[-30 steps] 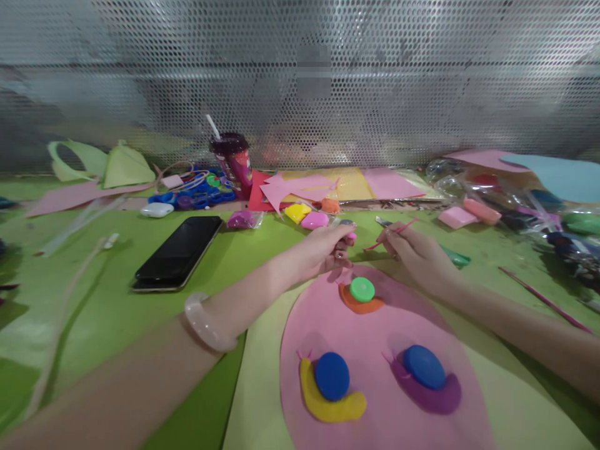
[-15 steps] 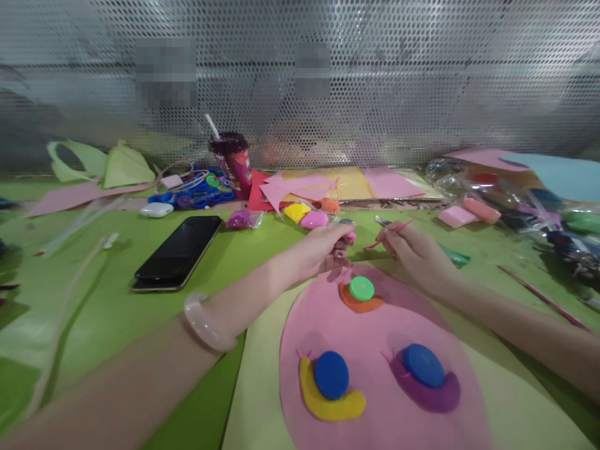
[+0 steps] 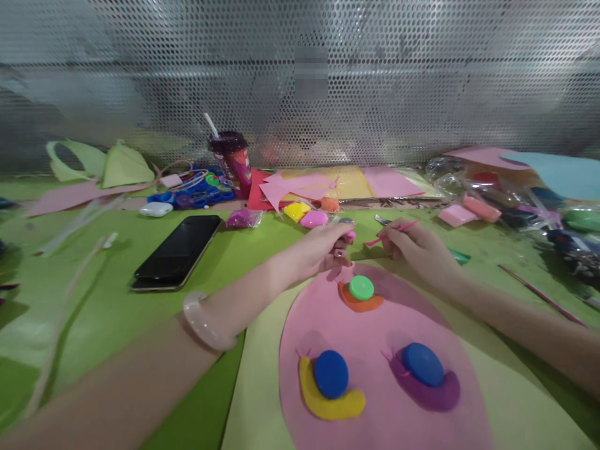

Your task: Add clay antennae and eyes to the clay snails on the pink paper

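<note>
My left hand [image 3: 323, 249] pinches a small pink lump of clay [image 3: 351, 235] just beyond the far edge of a pink oval sheet [image 3: 375, 337]. My right hand [image 3: 415, 247] grips a thin pink stick tool [image 3: 391, 232] with its tip pointing towards the lump. On the sheet lie three clay snails: an orange one under a green cap [image 3: 361, 288], a yellow one under a blue cap [image 3: 330, 374], and a purple one under a blue cap [image 3: 422, 364].
A black phone [image 3: 179, 250] lies to the left on the green table. Clay lumps [image 3: 307, 215], a dark red cup with a straw [image 3: 232, 160], coloured paper sheets [image 3: 347, 183] and bagged supplies [image 3: 515, 206] line the back before a perforated metal wall. Another pink stick [image 3: 539, 294] lies at right.
My right hand has drawn slightly nearer the left one with the stick tool. Nothing else has visibly moved.
</note>
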The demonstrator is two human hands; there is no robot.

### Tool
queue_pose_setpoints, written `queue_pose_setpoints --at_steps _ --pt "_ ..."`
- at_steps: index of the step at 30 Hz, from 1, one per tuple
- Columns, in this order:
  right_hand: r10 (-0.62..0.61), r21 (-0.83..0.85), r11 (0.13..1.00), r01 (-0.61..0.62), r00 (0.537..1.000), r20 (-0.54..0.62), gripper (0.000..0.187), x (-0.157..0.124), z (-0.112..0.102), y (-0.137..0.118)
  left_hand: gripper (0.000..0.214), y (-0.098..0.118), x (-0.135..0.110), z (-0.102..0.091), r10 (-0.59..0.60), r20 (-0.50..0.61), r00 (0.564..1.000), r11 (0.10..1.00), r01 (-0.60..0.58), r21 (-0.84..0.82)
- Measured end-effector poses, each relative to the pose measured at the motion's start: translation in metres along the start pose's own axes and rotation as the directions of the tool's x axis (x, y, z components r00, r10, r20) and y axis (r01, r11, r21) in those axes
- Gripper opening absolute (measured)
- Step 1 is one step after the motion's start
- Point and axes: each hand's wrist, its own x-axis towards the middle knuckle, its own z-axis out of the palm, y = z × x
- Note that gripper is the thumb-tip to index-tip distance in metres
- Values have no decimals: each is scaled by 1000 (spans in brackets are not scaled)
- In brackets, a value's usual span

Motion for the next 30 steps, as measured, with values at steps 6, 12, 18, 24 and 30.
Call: queue_pose_setpoints --at_steps 6,12,18,24,30 --pt "-119 -149 981 127 991 67 19 -2 -4 1 23 0 0 0 6 -4 1000 1000 -6 12" --pt "-245 -276 923 267 963 112 18 -6 -2 2 22 -1 2 -1 5 -8 1000 1000 -5 3" --pt "-419 -370 785 496 866 272 19 -7 -4 6 23 -2 1 -2 -8 4 1000 1000 8 23" --pt "-529 -405 581 706 706 471 19 -7 -10 2 22 0 0 -1 1 -18 1000 1000 -1 29" --pt "-479 -469 570 674 737 477 17 -7 -17 -9 22 -2 1 -2 13 19 1000 1000 -13 10"
